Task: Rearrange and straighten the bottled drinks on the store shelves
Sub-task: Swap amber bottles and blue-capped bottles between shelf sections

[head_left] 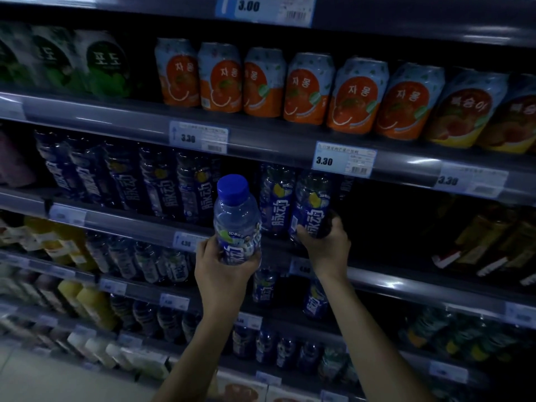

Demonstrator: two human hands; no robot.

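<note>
Gripping a blue-capped bottle (237,220) upright in front of the shelves, the left hand (222,266) wraps its lower half just below frame centre. At three o'clock from it, the right hand (326,242) closes round the base of a shelf bottle (311,204), the rightmost of the blue row (127,181). Orange cans (290,88) line the shelf at twelve o'clock, above a price tag (345,159).

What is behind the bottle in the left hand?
Behind the bottle in the left hand is the shelf edge and a bottle row; the gap directly behind is covered.
</note>
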